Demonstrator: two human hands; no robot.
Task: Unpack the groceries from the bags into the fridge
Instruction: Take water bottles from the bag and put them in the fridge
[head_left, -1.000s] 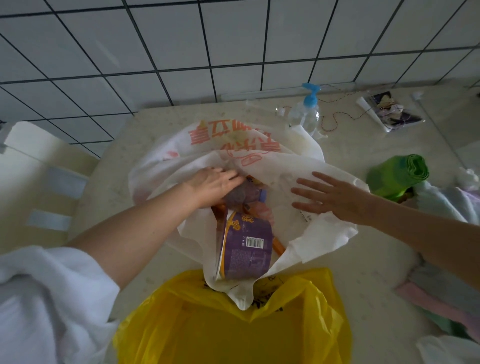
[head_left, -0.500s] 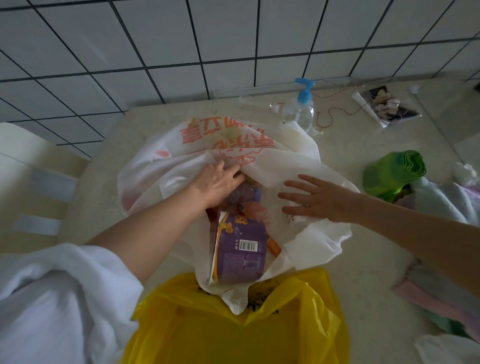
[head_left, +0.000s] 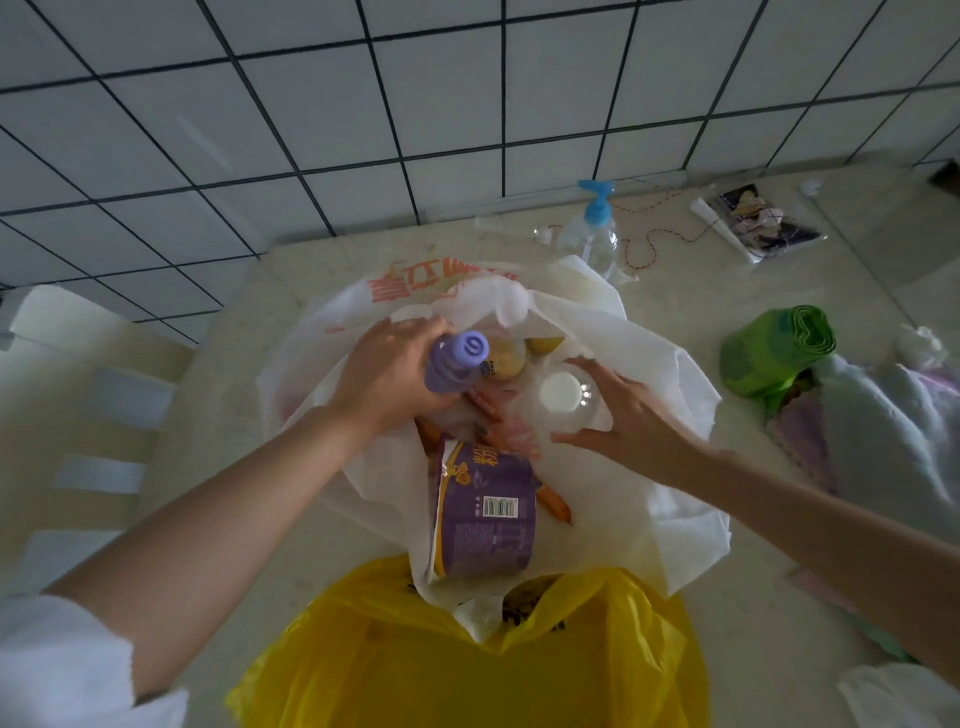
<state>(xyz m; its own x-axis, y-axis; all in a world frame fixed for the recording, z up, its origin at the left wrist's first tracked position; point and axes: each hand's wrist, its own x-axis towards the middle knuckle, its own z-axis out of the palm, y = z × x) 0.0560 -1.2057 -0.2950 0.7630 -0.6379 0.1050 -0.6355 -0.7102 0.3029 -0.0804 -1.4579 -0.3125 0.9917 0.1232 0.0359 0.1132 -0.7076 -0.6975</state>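
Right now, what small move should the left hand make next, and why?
Probably lift the purple-capped plastic bottle clear of the white plastic bag: the left hand already grips it upright above the bag's opening, while the right hand holds a clear domed cup.

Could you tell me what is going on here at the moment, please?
A person is unpacking a white shopping bag on a counter. The left hand grips a purple-capped bottle lifted from the bag, and the right hand holds a clear lidded cup. A purple packet lies in the bag, with a yellow bag nearer.
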